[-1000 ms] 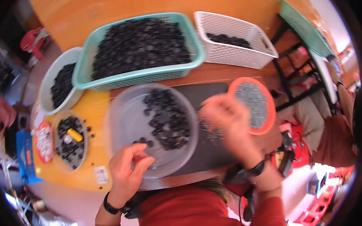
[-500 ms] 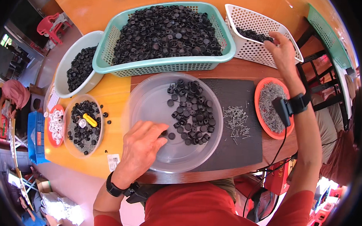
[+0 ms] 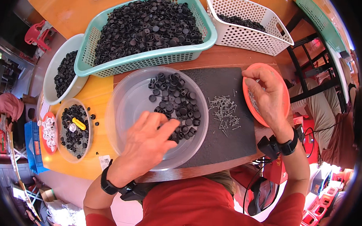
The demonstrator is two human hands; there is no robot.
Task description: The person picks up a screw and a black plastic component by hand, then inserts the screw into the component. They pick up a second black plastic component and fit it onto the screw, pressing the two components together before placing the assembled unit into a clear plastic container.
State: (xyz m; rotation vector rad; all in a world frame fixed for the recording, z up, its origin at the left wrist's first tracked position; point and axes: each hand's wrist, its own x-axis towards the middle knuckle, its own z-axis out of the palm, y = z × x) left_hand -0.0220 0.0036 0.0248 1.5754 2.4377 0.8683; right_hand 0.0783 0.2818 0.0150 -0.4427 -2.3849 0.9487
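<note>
My left hand (image 3: 145,141) is over the near side of a clear round tub (image 3: 120,106), its index finger and thumb apart. Its fingertips are by a heap of small black round caps (image 3: 177,98) in the tub, and no held piece shows. My right hand (image 3: 266,94) hovers over an orange dish (image 3: 285,102) of thin metal screws, partly covering it. The fingers of that hand are bent but apart, with nothing visible between them. Left of the dish, loose screws (image 3: 224,111) lie scattered on a dark grey mat (image 3: 244,140).
Behind the tub stand a green basket (image 3: 145,61) heaped with black caps and a white basket (image 3: 249,39) holding more. Leftward are a pale basin (image 3: 49,77), a clear bowl (image 3: 92,133) with a yellow-handled tool (image 3: 79,123), and a dish of white parts (image 3: 49,131). A person (image 3: 9,107) sits far left.
My right hand has come back from the white basket to the orange dish. My left hand has shifted within the tub toward the black caps, its index finger now stretched out. The view has shifted slightly.
</note>
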